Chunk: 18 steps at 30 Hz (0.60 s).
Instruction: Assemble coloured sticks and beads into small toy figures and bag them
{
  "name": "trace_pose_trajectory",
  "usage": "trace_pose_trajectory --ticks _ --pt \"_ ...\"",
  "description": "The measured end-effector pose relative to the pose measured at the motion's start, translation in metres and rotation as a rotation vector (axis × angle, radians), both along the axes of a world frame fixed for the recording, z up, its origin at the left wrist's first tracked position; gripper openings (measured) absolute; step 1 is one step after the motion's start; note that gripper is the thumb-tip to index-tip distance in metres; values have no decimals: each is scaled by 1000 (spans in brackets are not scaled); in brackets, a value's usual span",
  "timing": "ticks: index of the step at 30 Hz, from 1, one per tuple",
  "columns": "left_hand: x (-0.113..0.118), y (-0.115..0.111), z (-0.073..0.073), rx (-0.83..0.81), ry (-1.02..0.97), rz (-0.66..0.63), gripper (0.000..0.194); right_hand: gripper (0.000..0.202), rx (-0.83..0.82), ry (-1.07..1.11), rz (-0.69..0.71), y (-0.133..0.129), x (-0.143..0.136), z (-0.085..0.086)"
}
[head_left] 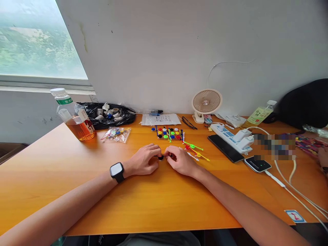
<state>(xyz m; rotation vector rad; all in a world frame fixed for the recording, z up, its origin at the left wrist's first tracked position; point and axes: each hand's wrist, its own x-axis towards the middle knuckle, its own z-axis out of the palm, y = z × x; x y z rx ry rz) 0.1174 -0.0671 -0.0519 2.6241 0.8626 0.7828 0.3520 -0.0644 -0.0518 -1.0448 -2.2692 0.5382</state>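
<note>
Black and small, a spinner [161,158] is sitting at the frame's centre; the left hand [147,159] and right hand [181,160] are apparently pinching its opposite sides. They seem to be fitting or adjusting it; the next move is probably calling for steady fingertip pressure.

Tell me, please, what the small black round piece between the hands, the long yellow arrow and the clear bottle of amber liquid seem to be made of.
Small black round piece: probably plastic, evenly dark, but too covered to judge finish.
Long yellow arrow: likely moulded plastic, smooth, judging by its even colour.
Clear amber-filled bottle: apparently glossy plastic; its see-through wall shines.
</note>
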Motion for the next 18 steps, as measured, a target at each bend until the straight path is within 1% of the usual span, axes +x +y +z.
trace_pose_trajectory --ticks 2,3,6,8,9,11,13,14,16,18 --pt "-1 0 0 -38 -32 3 23 9 20 -4 -75 1 2 2" --pt "-2 -1 0 -65 -50 7 23 9 28 -4 -125 2 4 3" --pt "-3 -2 1 -135 -90 16 22 20 35 -12 -264 5 8 5" --pt "-4 -3 3 -133 -110 10 20 23 30 -5 -329 5 8 8" --pt "-5 -3 4 -112 -134 20 20 25 2 12 -346 4 7 9" --pt "-7 -3 6 -36 -238 116 20 31 -134 86 -331 1 5 14" --pt "-10 -2 6 41 -368 282 19 39 -296 215 -272 -3 2 19" --pt "-11 0 5 62 -417 359 19 42 -347 283 -249 -5 0 21" --pt "-14 4 2 70 -459 447 19 43 -363 380 -242 -7 -1 24" --pt "-15 9 -1 47 -452 461 20 41 -328 401 -256 -7 0 23"
